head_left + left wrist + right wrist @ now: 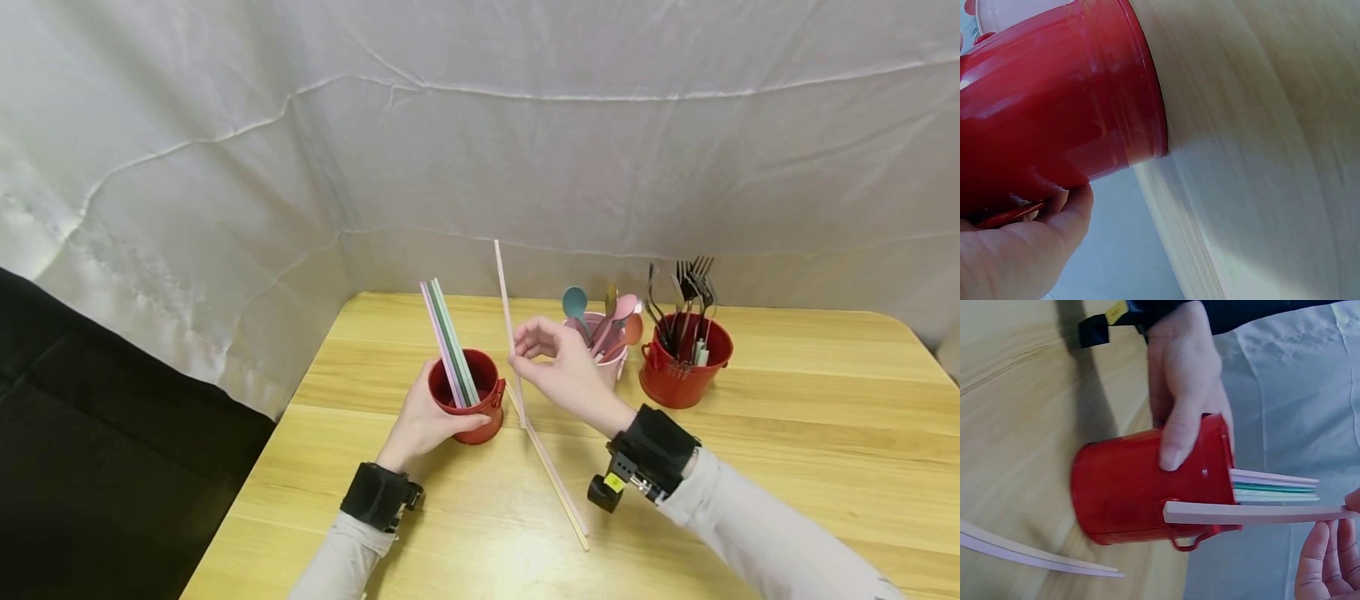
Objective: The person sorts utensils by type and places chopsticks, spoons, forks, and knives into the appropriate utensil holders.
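My left hand point(424, 418) grips a small red bucket point(487, 427) from its left side, thumb across the front. Inside it lean several chopsticks point(454, 350) in purple, dark green and pale green. My right hand point(558, 367) pinches a pale pink chopstick point(502, 279) near its middle, to the right of the bucket. That chopstick stands nearly upright in the head view; in the right wrist view its thick square end point(1179, 512) shows in front of the bucket. A pink and a yellow chopstick point(558, 483) lie side by side on the table below my right hand.
Behind my right hand stands a pink bucket point(619, 363) with several colored spoons point(575, 302). Farther right, a red bucket point(675, 385) holds several forks point(697, 287). A pale cloth point(525, 167) hangs behind the wooden table point(810, 433) and on its left.
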`<act>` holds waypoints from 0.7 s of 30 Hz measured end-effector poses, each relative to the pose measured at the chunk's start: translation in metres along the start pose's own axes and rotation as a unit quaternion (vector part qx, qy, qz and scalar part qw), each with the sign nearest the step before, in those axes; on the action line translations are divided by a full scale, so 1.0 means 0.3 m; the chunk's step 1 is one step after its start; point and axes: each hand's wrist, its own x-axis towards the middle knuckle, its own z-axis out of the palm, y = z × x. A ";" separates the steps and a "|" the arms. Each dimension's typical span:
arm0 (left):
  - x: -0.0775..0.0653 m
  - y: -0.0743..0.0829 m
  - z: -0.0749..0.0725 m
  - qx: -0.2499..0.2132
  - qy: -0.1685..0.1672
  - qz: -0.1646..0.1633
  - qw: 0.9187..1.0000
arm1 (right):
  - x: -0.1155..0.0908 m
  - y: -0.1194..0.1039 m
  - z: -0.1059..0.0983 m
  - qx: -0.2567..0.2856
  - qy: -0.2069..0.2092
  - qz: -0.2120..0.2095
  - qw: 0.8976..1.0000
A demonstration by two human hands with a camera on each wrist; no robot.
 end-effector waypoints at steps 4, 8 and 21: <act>0.000 0.000 -0.001 0.001 -0.001 -0.002 1.000 | 0.029 -0.030 0.002 0.010 0.023 -0.019 0.999; -0.002 0.007 -0.002 0.002 0.000 -0.002 1.000 | 0.054 -0.049 0.002 0.025 0.048 -0.037 0.998; -0.027 0.124 -0.021 -0.027 -0.013 -0.006 1.000 | 0.072 -0.084 0.051 0.052 0.081 -0.028 0.995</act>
